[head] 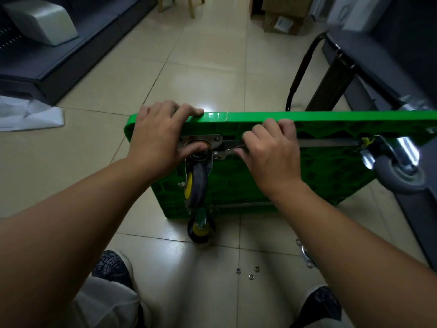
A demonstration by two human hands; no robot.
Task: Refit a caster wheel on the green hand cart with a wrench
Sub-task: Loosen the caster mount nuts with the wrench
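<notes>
The green hand cart (248, 176) stands on its edge on the tiled floor, underside toward me. A grey and yellow caster wheel (197, 183) hangs from a metal plate (201, 140) near the cart's upper left corner. My left hand (157, 136) grips the cart's top edge, its thumb pressed on the caster's swivel. My right hand (269, 152) is shut on a metal wrench (228, 151) whose head sits at the plate's right side. A second caster (201, 229) touches the floor below, and a third caster (397, 171) sticks out at the right.
Three small washers (248, 273) and a loose metal caster plate (305, 253) lie on the floor by my right forearm. My shoes (113, 268) are at the bottom. The cart's black handle (300, 74) rises behind, beside dark shelving (378, 67). A dark shelf base (59, 55) and white paper (28, 114) are at left.
</notes>
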